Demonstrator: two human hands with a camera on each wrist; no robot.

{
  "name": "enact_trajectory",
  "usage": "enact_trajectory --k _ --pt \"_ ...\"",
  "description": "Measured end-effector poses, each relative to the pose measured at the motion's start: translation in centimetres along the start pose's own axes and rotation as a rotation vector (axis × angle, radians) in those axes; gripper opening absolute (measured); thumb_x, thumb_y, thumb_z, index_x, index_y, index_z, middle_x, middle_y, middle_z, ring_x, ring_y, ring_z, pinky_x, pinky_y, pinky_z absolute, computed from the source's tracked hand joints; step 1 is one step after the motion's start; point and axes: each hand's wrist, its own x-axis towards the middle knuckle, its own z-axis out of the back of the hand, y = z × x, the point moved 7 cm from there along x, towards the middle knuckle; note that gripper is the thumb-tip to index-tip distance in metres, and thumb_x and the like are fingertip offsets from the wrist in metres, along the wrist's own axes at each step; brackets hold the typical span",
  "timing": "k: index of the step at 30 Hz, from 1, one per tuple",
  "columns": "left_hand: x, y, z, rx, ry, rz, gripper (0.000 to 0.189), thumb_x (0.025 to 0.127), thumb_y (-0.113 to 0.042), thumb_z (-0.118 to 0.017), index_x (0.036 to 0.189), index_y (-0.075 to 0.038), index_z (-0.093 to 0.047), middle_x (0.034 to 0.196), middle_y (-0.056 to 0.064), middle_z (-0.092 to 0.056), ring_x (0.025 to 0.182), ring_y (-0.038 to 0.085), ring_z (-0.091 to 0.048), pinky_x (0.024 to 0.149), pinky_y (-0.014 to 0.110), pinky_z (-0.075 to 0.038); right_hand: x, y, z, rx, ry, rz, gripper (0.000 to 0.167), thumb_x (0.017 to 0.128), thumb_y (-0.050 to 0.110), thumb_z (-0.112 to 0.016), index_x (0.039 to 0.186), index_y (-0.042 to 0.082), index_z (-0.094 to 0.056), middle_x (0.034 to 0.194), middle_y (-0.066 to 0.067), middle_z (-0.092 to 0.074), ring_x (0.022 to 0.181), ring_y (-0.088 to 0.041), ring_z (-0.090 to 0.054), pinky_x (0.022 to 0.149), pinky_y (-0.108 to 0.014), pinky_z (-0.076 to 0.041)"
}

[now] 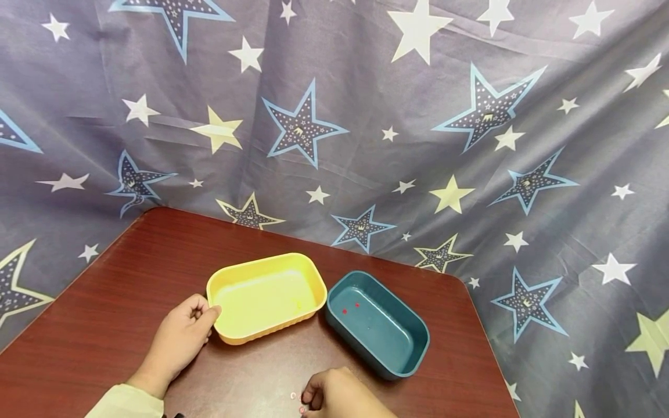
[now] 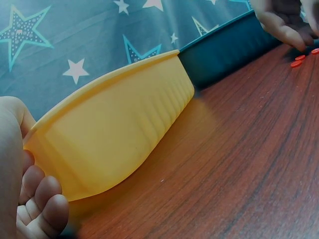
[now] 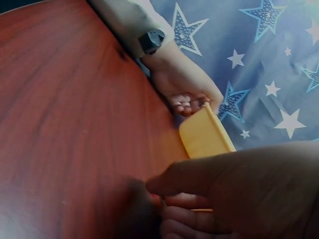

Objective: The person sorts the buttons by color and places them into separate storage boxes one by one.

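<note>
My left hand (image 1: 184, 335) grips the near-left rim of a yellow rectangular tub (image 1: 266, 331), thumb over the edge, the other fingers curled outside. The right wrist view also shows this left hand (image 3: 187, 84) at the tub's corner. My right hand (image 1: 342, 395) is low over the table with bent fingers, beside several small red discs (image 2: 297, 63). One red piece (image 3: 155, 199) shows at its thumb and fingertips; whether they pinch it is unclear. A dark teal tub (image 1: 373, 313) touches the yellow one's right end; two tiny red pieces (image 1: 358, 305) lie in it.
The dark red wood-grain table (image 1: 172, 249) bears both tubs. Behind it and along its right side hangs a grey cloth (image 1: 366, 174) printed with stars. On my left wrist sits a black device (image 3: 151, 41).
</note>
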Motion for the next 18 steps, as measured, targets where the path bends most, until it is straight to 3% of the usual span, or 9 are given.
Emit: enact_trajectory --k 11,18 --pt "-0.05 -0.08 -0.1 0.008 0.005 -0.002 0.039 0.113 -0.045 -0.068 0.095 -0.012 -0.057 0.072 0.001 -0.062 0.059 0.015 -0.059 0.053 0.03 -0.049 0.4 -0.16 -0.89 -0.039 0.02 -0.017 0.023 0.092 0.014 -0.091 0.079 0.025 -0.075 0.065 0.021 -0.062 0.062 0.006 -0.057 0.066 -0.015 -0.05" --pt "-0.1 0.0 0.04 0.026 -0.002 -0.006 0.038 0.113 -0.045 -0.068 0.096 -0.012 -0.058 0.073 0.001 -0.062 0.061 0.015 -0.06 0.054 0.03 -0.05 0.81 0.12 -1.15 -0.074 -0.016 -0.044 0.03 0.087 0.009 -0.089 0.073 0.027 -0.069 0.06 0.02 -0.057 0.059 0.003 -0.051 0.064 -0.018 -0.045"
